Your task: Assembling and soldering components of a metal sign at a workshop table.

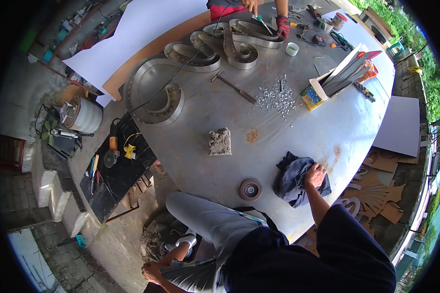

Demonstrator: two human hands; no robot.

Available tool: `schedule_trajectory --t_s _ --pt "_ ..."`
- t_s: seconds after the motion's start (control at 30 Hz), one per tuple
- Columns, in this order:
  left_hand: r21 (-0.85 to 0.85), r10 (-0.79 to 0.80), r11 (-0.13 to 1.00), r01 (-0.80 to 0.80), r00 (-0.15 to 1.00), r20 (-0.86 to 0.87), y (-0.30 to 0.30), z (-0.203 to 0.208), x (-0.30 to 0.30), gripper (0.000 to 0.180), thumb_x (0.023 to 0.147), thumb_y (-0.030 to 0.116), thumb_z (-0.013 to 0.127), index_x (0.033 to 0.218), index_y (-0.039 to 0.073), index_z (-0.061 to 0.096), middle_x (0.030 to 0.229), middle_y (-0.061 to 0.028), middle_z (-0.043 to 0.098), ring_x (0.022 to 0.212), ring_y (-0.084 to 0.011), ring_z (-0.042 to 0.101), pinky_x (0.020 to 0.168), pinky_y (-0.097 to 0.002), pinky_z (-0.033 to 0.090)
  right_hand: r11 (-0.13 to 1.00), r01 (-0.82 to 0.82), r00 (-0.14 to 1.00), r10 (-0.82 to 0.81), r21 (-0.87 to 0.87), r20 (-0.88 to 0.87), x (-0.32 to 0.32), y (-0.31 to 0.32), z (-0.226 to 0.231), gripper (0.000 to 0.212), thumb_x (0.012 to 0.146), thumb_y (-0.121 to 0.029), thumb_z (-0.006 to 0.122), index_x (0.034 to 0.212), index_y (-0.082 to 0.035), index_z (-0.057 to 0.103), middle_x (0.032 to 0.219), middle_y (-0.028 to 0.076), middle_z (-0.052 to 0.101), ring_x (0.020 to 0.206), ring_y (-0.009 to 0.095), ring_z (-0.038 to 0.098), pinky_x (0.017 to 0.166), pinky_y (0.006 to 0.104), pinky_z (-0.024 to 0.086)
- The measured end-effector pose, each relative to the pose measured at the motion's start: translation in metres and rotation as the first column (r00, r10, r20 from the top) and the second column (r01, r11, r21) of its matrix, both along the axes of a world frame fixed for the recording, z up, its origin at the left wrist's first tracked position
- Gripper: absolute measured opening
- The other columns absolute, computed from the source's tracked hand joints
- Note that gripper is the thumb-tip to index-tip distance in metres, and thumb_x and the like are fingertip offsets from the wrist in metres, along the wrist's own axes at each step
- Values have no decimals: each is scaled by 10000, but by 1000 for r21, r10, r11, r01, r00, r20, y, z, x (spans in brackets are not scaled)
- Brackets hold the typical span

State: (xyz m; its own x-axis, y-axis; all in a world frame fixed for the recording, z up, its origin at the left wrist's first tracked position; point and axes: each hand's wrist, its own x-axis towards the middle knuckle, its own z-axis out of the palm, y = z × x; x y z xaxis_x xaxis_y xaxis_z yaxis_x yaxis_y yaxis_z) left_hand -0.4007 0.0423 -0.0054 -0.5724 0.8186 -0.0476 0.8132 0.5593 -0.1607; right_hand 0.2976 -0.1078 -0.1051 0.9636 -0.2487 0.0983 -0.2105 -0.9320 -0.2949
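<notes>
One right hand [316, 176] holds crumpled navy cloth [292, 181] on the grey metal surface [190, 168] (left hand [153, 272]: I can't tell its grip); I'd judge wiping, next needing steady pressure.

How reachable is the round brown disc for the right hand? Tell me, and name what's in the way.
Probably yes. The right hand is curled on the dark cloth, which lies bunched between it and the round brown disc; going over or around that looks possible, and the disc sits uncovered.
</notes>
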Motion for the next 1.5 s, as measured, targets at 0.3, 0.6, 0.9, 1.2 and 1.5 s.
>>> schedule_trajectory --t_s 0.3,0.6,0.9,1.2,1.5 --pt "55 3 998 -2 1000 -20 -2 3 7 227 726 259 559 833 116 699 808 -144 648 776 -347 616 665 -478 475 1000 9 1000 -9 -3 -25 1 0 -1 376 880 -350 412 958 -38 608 1013 194 562 920 340 572 786 434 448" --pt "-29 17 999 -18 999 -47 0 -5 0 218 752 269 567 880 149 696 905 -101 658 852 -315 624 731 -461 480 1000 5 998 -5 -2 -57 2 0 0 401 880 -370 407 968 -33 606 1017 193 559 934 341 565 812 436 435" --pt "-51 28 998 -29 999 -15 7 -11 -2 207 753 268 546 845 126 665 904 -106 638 865 -303 607 726 -469 463 1000 6 999 -6 -3 -43 3 -2 -5 398 876 -375 414 959 -40 613 998 202 567 933 348 572 807 451 440" --pt "-95 7 995 -10 999 -35 8 -9 -7 211 741 268 540 846 141 672 888 -103 641 860 -304 612 715 -470 472 1000 1 998 -2 -19 -56 -5 3 4 397 877 -375 404 966 -46 609 1025 195 563 939 352 570 803 456 440" --pt "-141 61 988 -63 998 -22 2 -9 -6 232 728 265 543 857 134 684 881 -133 648 857 -334 619 713 -486 487 999 18 1000 -18 -28 -23 4 -5 -3 381 884 -354 393 963 -56 616 1038 177 562 955 337 568 799 446 444"
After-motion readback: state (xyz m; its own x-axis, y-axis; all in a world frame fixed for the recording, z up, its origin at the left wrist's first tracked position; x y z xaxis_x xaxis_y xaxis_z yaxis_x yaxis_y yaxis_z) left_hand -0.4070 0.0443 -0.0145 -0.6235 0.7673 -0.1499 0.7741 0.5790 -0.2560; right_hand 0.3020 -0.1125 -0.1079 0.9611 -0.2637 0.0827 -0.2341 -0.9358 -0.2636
